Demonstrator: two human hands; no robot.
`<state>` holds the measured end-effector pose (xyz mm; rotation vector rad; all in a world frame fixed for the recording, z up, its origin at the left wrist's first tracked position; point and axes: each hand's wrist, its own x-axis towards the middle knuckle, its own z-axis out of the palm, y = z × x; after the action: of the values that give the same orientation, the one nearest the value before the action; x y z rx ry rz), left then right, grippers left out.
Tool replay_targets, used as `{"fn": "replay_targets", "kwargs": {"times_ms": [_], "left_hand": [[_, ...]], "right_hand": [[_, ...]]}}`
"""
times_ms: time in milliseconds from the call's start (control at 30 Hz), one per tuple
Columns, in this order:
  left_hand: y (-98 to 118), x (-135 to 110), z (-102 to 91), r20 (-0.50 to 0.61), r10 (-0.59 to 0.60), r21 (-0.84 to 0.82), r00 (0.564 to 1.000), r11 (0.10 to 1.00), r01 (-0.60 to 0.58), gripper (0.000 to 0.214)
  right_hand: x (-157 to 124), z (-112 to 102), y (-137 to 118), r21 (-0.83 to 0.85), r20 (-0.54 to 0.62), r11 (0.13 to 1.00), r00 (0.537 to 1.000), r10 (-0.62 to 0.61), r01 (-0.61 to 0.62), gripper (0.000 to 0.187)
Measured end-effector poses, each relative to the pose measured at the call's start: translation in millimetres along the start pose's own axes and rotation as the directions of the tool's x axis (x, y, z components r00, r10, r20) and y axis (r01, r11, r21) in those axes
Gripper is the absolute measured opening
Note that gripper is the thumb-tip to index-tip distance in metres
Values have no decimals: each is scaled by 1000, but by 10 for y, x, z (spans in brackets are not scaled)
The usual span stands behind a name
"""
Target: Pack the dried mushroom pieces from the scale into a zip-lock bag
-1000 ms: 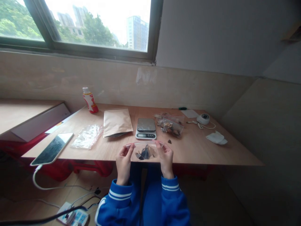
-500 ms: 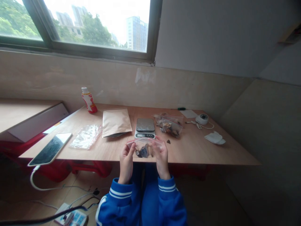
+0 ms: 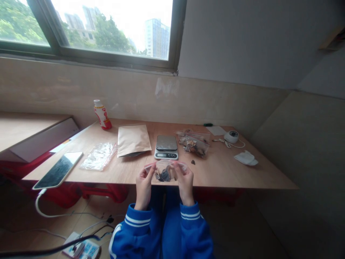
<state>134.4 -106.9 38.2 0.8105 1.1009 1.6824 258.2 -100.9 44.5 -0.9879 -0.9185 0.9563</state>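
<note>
Both my hands hold up a small clear zip bag (image 3: 165, 172) just above the table's front edge. My left hand (image 3: 144, 185) pinches its left top corner, and my right hand (image 3: 185, 183) pinches the right one. Dark and tan flaky pieces lie at the bottom of the bag. Beyond my hands stands a digital kitchen scale (image 3: 166, 147) with a metal top. To its right lies a larger clear bag of similar pieces (image 3: 194, 144), and a single dark piece (image 3: 193, 162) rests on the wood near it.
On the wooden table (image 3: 229, 172) lie a kraft pouch (image 3: 133, 140), a flattened clear bag (image 3: 99, 156), a smartphone on a cable (image 3: 58, 169), a white cloth (image 3: 246, 158) and a white corded device (image 3: 231, 136). A drink bottle (image 3: 101, 115) stands at the back.
My hands have drawn slightly closer together, and the top of the bag between them has narrowed a little. The objects on the table have not visibly moved.
</note>
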Motion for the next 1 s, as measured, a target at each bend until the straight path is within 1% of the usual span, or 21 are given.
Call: {"fn": "replay_targets", "kwargs": {"times_ms": [100, 200, 300, 367, 433, 500, 633, 700, 800, 900, 1000], "left_hand": [[52, -6, -23, -12, 31, 104, 999, 994, -30, 32], [106, -14, -44, 27, 71, 188, 997, 979, -74, 30], [132, -21, -52, 67, 83, 231, 994, 968, -96, 30], [133, -17, -47, 66, 91, 238, 994, 966, -104, 32], [125, -5, -35, 44, 105, 224, 993, 968, -113, 33], [106, 8, -19, 46, 95, 189, 994, 977, -102, 32], [48, 12, 7, 129, 40, 95, 991, 994, -53, 34], [27, 6, 11, 147, 42, 96, 988, 994, -56, 37], [18, 4, 4, 123, 35, 145, 992, 988, -52, 34], [28, 16, -15, 108, 29, 174, 994, 984, -47, 28], [38, 33, -37, 137, 19, 162, 990, 986, -41, 27]], "right_hand": [[-4, -16, 2, -30, -25, 999, 999, -27, 26, 26], [-14, -30, 1, -73, -65, 997, 997, -40, 35, 27], [-27, -22, -7, -105, -109, 994, 993, -46, 34, 27], [-35, -6, -15, -111, -117, 993, 991, -59, 46, 28], [-40, 9, -21, -101, -87, 993, 994, -68, 59, 27], [-41, 15, -24, -59, -45, 996, 997, -64, 61, 26], [-34, -3, -36, 26, 2, 998, 998, -55, 55, 28], [-28, -15, -44, 11, 43, 998, 998, -55, 54, 29], [-20, -24, -34, -23, 103, 999, 994, -25, 28, 31], [-15, -24, 9, -47, 116, 999, 993, -12, 18, 30], [-14, -20, 47, -64, 117, 998, 993, -17, 25, 24]]}}
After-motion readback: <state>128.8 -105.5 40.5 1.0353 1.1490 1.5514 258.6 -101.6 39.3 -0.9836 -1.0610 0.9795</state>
